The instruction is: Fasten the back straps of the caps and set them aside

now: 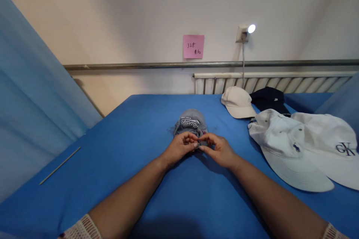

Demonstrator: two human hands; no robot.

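Observation:
A grey baseball cap (193, 115) with white lettering lies on the blue-covered table, straight ahead of me. Both hands meet at its near edge. My left hand (183, 145) pinches the cap's strap (202, 143) between thumb and fingers. From the other side, my right hand (217, 148) pinches the same strap, its fingertips almost touching the left ones. A small dark piece shows between the fingertips, too small to make out. Part of the cap's near side is hidden behind my hands.
On the right lie a beige cap (237, 101), a dark navy cap (268, 98), a pale cap (283, 138) and a white cap (328, 134). A thin stick (60, 165) lies at the left. Blue curtains (33, 93), a rail (157, 65) and a radiator (269, 82) border the table (117, 149).

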